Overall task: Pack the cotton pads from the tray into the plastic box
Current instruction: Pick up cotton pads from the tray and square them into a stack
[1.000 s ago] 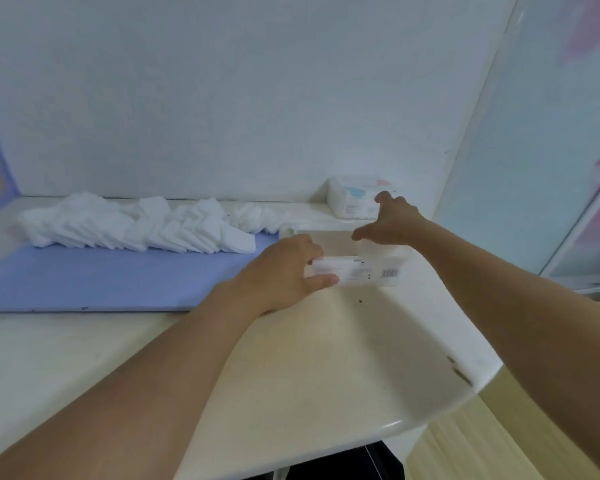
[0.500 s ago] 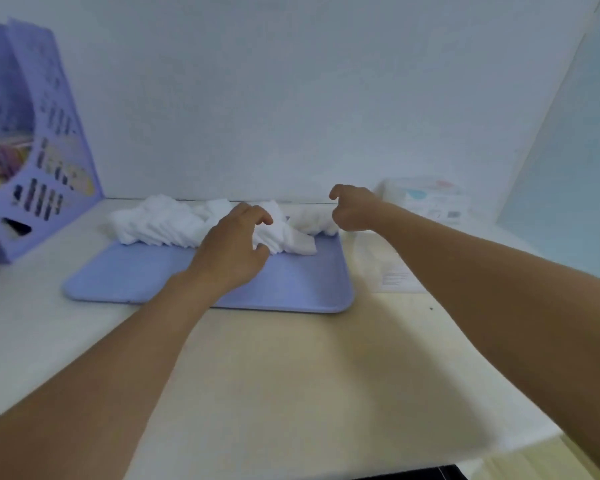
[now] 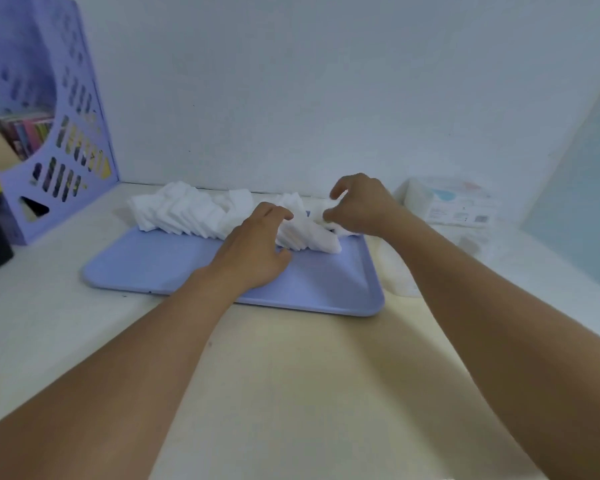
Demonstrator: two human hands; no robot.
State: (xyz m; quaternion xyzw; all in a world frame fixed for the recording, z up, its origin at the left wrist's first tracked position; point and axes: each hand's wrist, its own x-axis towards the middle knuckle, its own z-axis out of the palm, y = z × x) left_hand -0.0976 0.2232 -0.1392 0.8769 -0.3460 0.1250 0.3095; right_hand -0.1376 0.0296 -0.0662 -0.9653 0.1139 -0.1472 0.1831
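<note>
Hands [image 3: 257, 249] on fanned white cotton pads [image 3: 187, 216]

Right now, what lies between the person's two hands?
In the head view, a fanned bunch of white cotton pads on the purple tray lies between the left hand and the right hand.

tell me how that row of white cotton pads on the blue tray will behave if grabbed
The white square cotton pads look soft and light, so probably floppy. They lean loosely overlapped on the blue plastic tray, so a grabbed bunch would likely fan apart.
</note>
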